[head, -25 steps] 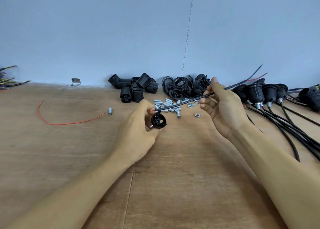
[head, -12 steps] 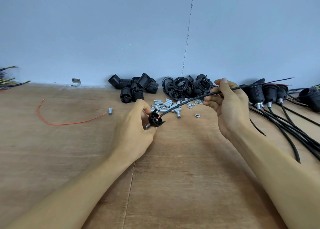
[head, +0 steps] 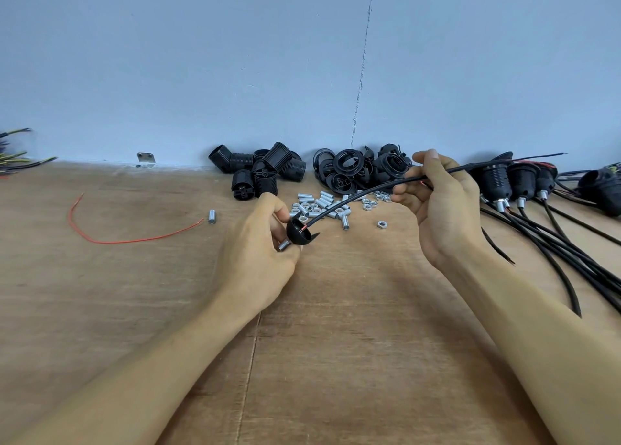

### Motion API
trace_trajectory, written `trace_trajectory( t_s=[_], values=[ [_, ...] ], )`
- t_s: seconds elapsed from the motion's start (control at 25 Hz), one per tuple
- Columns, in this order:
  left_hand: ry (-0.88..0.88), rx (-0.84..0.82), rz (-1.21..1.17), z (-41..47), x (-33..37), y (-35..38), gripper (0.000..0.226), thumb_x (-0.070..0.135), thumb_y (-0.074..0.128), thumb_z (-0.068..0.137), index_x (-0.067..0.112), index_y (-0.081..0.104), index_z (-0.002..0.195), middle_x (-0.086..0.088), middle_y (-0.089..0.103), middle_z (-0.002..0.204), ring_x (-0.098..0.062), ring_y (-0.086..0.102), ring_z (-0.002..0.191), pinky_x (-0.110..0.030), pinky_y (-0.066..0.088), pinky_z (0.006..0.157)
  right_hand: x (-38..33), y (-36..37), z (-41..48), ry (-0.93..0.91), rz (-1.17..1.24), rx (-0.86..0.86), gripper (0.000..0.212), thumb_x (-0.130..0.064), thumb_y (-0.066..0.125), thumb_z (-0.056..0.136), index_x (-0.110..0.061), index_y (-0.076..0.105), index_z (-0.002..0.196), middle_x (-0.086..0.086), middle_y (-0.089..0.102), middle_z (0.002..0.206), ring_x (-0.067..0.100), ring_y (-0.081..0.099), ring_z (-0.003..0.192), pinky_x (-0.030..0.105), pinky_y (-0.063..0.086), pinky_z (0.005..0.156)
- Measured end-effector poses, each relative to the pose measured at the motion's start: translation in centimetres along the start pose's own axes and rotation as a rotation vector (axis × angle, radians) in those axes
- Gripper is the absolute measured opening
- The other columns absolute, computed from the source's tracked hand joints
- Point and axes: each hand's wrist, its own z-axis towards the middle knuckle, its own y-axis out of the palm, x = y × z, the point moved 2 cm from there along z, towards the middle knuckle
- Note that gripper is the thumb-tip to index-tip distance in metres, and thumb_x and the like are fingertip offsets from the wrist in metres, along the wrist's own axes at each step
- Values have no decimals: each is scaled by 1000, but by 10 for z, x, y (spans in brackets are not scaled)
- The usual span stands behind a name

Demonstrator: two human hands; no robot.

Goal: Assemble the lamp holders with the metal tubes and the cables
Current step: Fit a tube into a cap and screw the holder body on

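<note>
**Head view: cable end going into the lamp holder cap**

Head view shows your left hand [head: 258,253] closed around a black lamp holder cap [head: 300,232], with a short metal tube [head: 284,245] poking out below it between your fingers. Your right hand [head: 437,202] pinches the black cable [head: 356,200] between thumb and fingers, the other fingers loosely curled. The cable's stripped end, a little red showing, sits right at the cap's open mouth. All of this is held above the bench [head: 336,344], towards its back edge.

To thread it well, I'd say keep the cap steady and turned so its mouth faces the cable, and slide your pinch closer to the tip; the long unsupported run is bowing and will likely wander. Aim both wire ends for the central hole so they pass down through the tube together.

The cap is glossy, rounded and dark, with a small tab jutting to one side. Whether the tip has entered the tube cannot be told. Spare tubes and nuts [head: 322,204] lie just behind, and finished holders [head: 497,179] stand at the back right.
</note>
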Motion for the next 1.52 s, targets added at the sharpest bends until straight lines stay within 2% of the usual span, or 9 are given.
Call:
trace_trajectory(
  t_s=[0.4, 0.6, 0.84, 0.96, 1.08, 1.28, 1.32, 1.4, 1.52],
  values=[
    [-5, 14, -46, -1, 3, -1, 40, 20, 83, 77, 37, 48, 86, 22, 64, 76, -7, 58, 62, -33, 49, 58, 0, 2, -2, -16, -32, -10, 19, -22, 52, 105, -10, 63, 95, 1, 62, 69, 18, 62, 54, 28, 55, 57],
    [-6, 10, -23, -1, 2, -1, 40, 17, 82, 76, 36, 48, 86, 21, 64, 75, -6, 58, 62, -32, 49, 57, 1, 6, -5, -5, -34, -67, 18, -22, 53, 104, -10, 63, 95, 2, 61, 73, 21, 61, 57, 30, 55, 59],
    [18, 13, -8, -1, 1, 1, 41, 13, 82, 76, 35, 48, 86, 25, 63, 77, -7, 57, 61, -24, 44, 52, 1, 11, -8, 17, -19, -124, 17, -20, 53, 104, -9, 63, 96, 1, 62, 70, 20, 60, 56, 29, 55, 57],
    [14, 24, -63, -1, 1, -1, 38, 15, 85, 77, 33, 53, 87, 24, 65, 76, -4, 58, 62, -19, 45, 56, -1, 10, -8, 10, -52, -125, 16, -17, 52, 104, -9, 63, 97, 2, 61, 70, 21, 60, 55, 30, 54, 56],
    [41, 12, -74, -2, 5, 0, 35, 17, 86, 77, 32, 58, 91, 22, 65, 77, -4, 59, 64, -21, 46, 58, -6, 7, -5, -21, -70, -110, 17, -17, 51, 104, -10, 64, 96, 3, 61, 70, 22, 60, 55, 31, 54, 57],
    [77, 9, -67, -5, 10, 0, 37, 21, 88, 76, 38, 58, 88, 26, 65, 80, -1, 60, 66, -17, 47, 58, 5, 17, -15, 37, -103, -221, 16, -14, 50, 104, -6, 63, 100, 5, 61, 71, 24, 61, 58, 32, 55, 57],
    [83, 16, -49, -5, 11, -1, 36, 23, 88, 76, 40, 59, 90, 28, 65, 81, 0, 61, 69, -18, 48, 58, 8, 19, -18, 56, -111, -254, 16, -14, 50, 104, -6, 63, 101, 6, 61, 72, 25, 62, 59, 33, 55, 58],
    [96, 36, -7, -5, 12, -2, 35, 28, 86, 77, 43, 61, 97, 31, 66, 82, -1, 63, 72, -31, 54, 63, 11, 24, -23, 104, -104, -304, 14, -12, 51, 103, -4, 62, 104, 5, 63, 72, 25, 64, 62, 33, 56, 60],
    [134, 77, 64, -5, 16, -4, 43, 31, 83, 80, 47, 57, 110, 21, 69, 74, -4, 65, 71, -39, 57, 67, 12, 28, -26, 215, 7, -332, 13, -10, 52, 102, -2, 59, 108, 8, 64, 75, 25, 67, 64, 31, 57, 60]
  ],
)
